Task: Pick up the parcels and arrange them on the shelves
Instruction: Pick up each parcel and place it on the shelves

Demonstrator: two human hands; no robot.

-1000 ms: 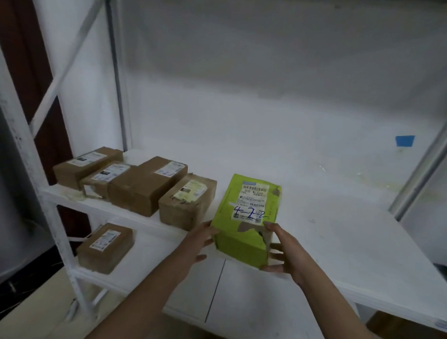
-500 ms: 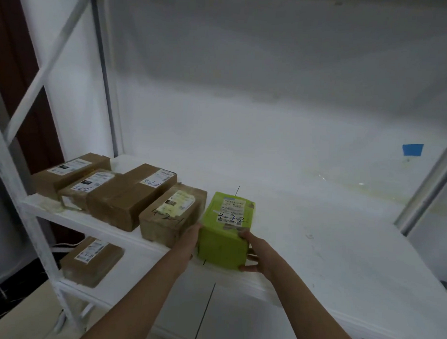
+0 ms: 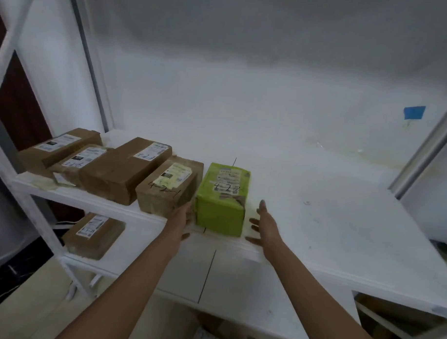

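Observation:
A green parcel [image 3: 222, 200] with a white label marked 4-2-2 stands on the white shelf [image 3: 329, 223], right beside a brown parcel [image 3: 169, 189] marked 4-2-1. My left hand [image 3: 182, 220] lies with straight fingers in the gap at the green parcel's left side, touching it. My right hand [image 3: 265, 225] hovers open just right of the green parcel, a small gap between them. Three more brown parcels [image 3: 126, 168] sit in a row to the left on the same shelf.
One brown parcel [image 3: 93, 234] lies on the lower shelf [image 3: 143, 245] at left. White shelf posts [image 3: 22, 177] rise at the left, a grey post [image 3: 425, 151] at the right. Blue tape [image 3: 414, 112] sticks to the back wall. Cardboard shows below at the bottom right.
The green parcel went from being held above the shelf edge to standing on the shelf beside the brown one. Both hands have let go; the right hand has drawn away to the right.

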